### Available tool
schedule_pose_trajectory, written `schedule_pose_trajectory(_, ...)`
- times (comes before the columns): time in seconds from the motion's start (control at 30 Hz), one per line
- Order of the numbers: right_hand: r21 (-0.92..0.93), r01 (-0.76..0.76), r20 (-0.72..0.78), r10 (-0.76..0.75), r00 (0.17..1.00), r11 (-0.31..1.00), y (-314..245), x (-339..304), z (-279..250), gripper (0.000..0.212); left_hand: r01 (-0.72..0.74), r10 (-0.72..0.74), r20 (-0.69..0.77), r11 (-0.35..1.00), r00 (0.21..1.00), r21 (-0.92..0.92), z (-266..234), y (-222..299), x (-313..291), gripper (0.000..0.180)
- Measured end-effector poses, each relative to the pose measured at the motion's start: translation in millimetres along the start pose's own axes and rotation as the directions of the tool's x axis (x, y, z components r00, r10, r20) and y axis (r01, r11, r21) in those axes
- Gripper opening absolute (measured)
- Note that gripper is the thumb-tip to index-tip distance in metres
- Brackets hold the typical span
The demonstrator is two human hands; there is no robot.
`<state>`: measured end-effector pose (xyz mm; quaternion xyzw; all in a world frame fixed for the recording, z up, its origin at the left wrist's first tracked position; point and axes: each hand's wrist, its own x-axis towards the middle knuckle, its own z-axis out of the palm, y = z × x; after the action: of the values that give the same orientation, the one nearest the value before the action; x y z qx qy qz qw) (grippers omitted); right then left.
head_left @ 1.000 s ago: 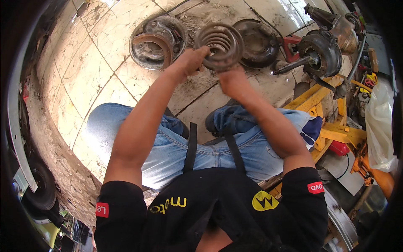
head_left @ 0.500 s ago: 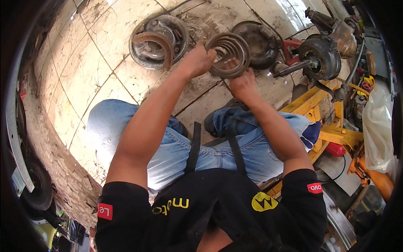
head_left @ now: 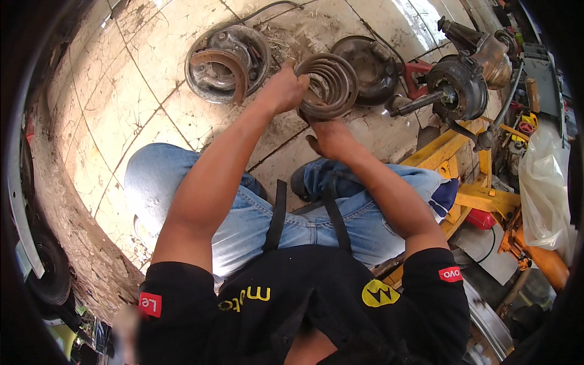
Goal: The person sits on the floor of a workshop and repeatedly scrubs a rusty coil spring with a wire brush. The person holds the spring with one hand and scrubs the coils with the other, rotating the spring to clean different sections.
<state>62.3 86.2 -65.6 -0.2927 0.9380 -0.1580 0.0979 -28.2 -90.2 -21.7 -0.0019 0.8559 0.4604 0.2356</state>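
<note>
A rusty coil spring [head_left: 331, 111] is held off the floor, tilted so that I look down through its rings. My left hand [head_left: 287, 90] is closed around its left side. Against the spring's near edge is my right hand [head_left: 334, 141], thumb apart from the coil; its other fingers are hidden behind the spring. Left of the spring, a round metal brake backing plate [head_left: 261, 58] lies on the floor with a curved brown brake shoe [head_left: 238, 72] on it. A darker backing plate [head_left: 380, 76] lies just beyond the spring to the right.
An axle assembly with a hub [head_left: 456, 85] stands at the right by a yellow metal frame [head_left: 438, 149]. A clear plastic bag [head_left: 541, 188] and an orange tool [head_left: 541, 255] lie farther right. A tyre [head_left: 53, 267] is at the far left. The tiled floor [head_left: 137, 85] is dirty.
The coil spring has tipped, now showing more of its rings. My right hand has moved left and nearer to me, and its fingers no longer show through the coil.
</note>
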Motion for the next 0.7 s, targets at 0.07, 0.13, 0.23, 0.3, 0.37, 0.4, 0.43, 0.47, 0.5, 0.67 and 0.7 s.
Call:
schedule_pose_trajectory(0.07, -0.211, -0.066, 0.129, 0.095, 0.987, 0.975, 15.7, -6.8, -23.5, 0.052, 0.011, -0.011, 0.009, 1.000, 1.000, 0.009, -1.5, 0.7, 0.2, 0.065)
schedule_pose_trajectory(0.13, -0.382, -0.056, 0.038, 0.076, 0.996, 0.923, 29.2, -11.3, -28.1, 0.055, 0.053, -0.053, 0.025, 0.999, 0.998, 0.007, -2.2, 6.7, -1.7, 0.063)
schedule_pose_trajectory(0.23, -0.251, -0.095, 0.115, 0.127, 0.985, 0.963, 4.3, -15.9, -12.8, 0.063, -0.048, 0.044, 0.055, 0.996, 0.998, 0.076, -5.3, 7.1, 0.3, 0.064)
schedule_pose_trajectory(0.3, -0.315, -0.115, 0.217, 0.189, 0.958, 0.942, 6.3, -12.8, -16.6, 0.066, 0.005, -0.007, 0.031, 0.999, 0.999, 0.041, -2.9, 4.0, 2.4, 0.064)
schedule_pose_trajectory(0.37, -0.544, -0.085, 0.148, 0.195, 0.970, 0.835, 25.8, -7.3, -36.1, 0.069, 0.031, -0.031, 0.018, 0.999, 0.999, 0.022, -2.9, 5.1, 1.7, 0.065)
schedule_pose_trajectory(0.4, -0.619, -0.098, 0.023, 0.143, 0.989, 0.779, 28.5, -7.8, -44.2, 0.070, 0.030, -0.030, 0.016, 0.999, 0.999, 0.019, -5.1, 8.6, 0.0, 0.065)
schedule_pose_trajectory(0.43, -0.611, -0.129, 0.050, 0.201, 0.978, 0.781, 19.4, -11.2, -43.8, 0.069, 0.029, -0.029, 0.014, 0.999, 0.999, 0.017, -5.9, 10.7, -1.5, 0.065)
schedule_pose_trajectory(0.47, -0.516, -0.110, 0.054, 0.160, 0.986, 0.850, 14.9, -14.7, -31.4, 0.068, 0.024, -0.025, 0.014, 1.000, 1.000, 0.010, -3.5, 10.7, 0.1, 0.065)
schedule_pose_trajectory(0.5, -0.414, -0.084, 0.052, 0.115, 0.992, 0.907, 16.3, -18.8, -8.9, 0.067, 0.021, -0.021, 0.011, 1.000, 1.000, 0.004, -1.2, 7.5, 3.9, 0.066)
schedule_pose_trajectory(0.67, -0.607, -0.122, 0.017, 0.166, 0.986, 0.786, 44.0, -12.6, -29.6, 0.067, -0.015, 0.013, 0.051, 0.999, 0.999, 0.035, -6.0, 10.1, -0.6, 0.065)
schedule_pose_trajectory(0.7, -0.639, -0.086, -0.005, 0.108, 0.994, 0.765, 47.9, -9.7, -39.2, 0.067, -0.002, 0.002, 0.027, 1.000, 1.000, -0.005, -5.2, 8.3, 0.1, 0.065)
